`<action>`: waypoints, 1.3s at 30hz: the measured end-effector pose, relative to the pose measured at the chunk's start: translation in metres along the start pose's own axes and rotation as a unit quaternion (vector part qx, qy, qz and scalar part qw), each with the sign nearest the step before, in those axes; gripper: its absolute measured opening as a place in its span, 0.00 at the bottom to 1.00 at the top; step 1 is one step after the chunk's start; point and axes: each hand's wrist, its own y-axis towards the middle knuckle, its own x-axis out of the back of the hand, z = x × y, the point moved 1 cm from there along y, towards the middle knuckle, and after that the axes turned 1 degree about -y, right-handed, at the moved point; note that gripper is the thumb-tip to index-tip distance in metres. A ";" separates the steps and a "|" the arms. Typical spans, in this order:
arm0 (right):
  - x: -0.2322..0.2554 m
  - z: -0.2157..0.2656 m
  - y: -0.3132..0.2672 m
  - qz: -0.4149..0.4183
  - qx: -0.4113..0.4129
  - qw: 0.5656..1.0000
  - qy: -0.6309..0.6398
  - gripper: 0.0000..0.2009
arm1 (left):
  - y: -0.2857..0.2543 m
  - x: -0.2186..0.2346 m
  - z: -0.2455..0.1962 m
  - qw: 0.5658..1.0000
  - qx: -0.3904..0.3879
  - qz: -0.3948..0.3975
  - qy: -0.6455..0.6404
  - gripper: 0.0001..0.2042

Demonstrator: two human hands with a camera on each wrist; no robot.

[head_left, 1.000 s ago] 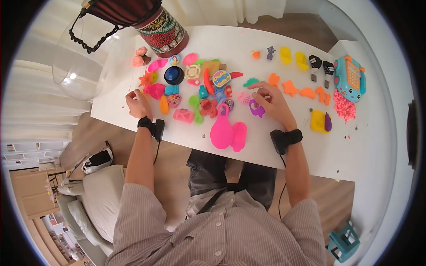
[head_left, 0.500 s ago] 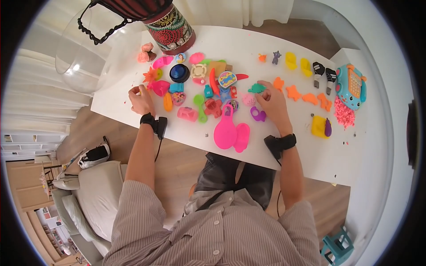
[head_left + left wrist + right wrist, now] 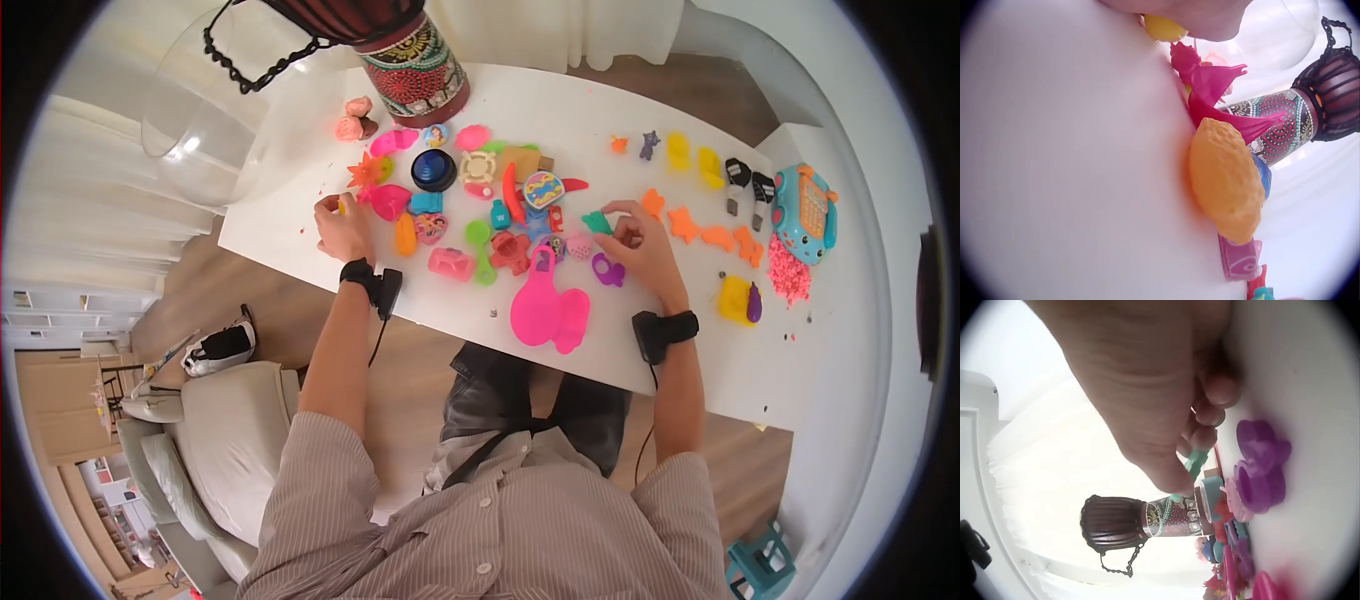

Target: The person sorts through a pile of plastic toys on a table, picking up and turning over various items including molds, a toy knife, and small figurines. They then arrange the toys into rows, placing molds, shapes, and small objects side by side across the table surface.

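At the table's left end my left hand pinches a small rounded yellow toy, mostly covered by the fingers. Beside it lie a deep-pink toy and an orange, bumpy, lemon-shaped toy. My right hand holds a teal-green flat toy with a jagged edge between thumb and fingertips; in the right wrist view its green edge shows at the thumb. Just below that hand sits a purple ring-shaped toy. A dotted pink toy is close by on the left.
Several bright toys crowd the middle, including a blue dome and a pink paddle-shaped toy. A drum stands at the back left. Orange shapes, a toy phone and pink crumbs lie on the right.
My right hand has moved from above the purple toy to the teal-green toy, gripped it and drawn it nearer me. My left hand stays at the yellow toy. The head view has shifted slightly.
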 end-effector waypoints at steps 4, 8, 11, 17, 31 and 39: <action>0.004 -0.001 0.002 0.008 0.005 1.000 0.008 0.15 | 0.000 0.001 -0.002 1.000 0.000 -0.010 -0.005 0.17; 0.006 0.003 -0.001 0.020 -0.011 0.999 0.023 0.14 | 0.001 -0.002 0.003 1.000 -0.004 -0.005 0.000 0.17; 0.007 0.001 -0.002 0.023 -0.007 0.999 0.039 0.14 | -0.001 0.001 -0.003 1.000 0.002 -0.011 0.019 0.17; 0.007 -0.002 -0.004 0.013 0.012 0.999 0.052 0.15 | -0.001 0.002 -0.003 1.000 0.007 -0.004 0.015 0.18; 0.003 0.000 -0.007 -0.028 0.034 0.999 0.005 0.15 | 0.000 0.002 -0.003 1.000 0.007 -0.020 -0.006 0.17; -0.005 0.017 -0.010 -0.010 0.036 0.999 -0.017 0.21 | -0.004 0.001 -0.004 1.000 -0.018 -0.026 0.003 0.25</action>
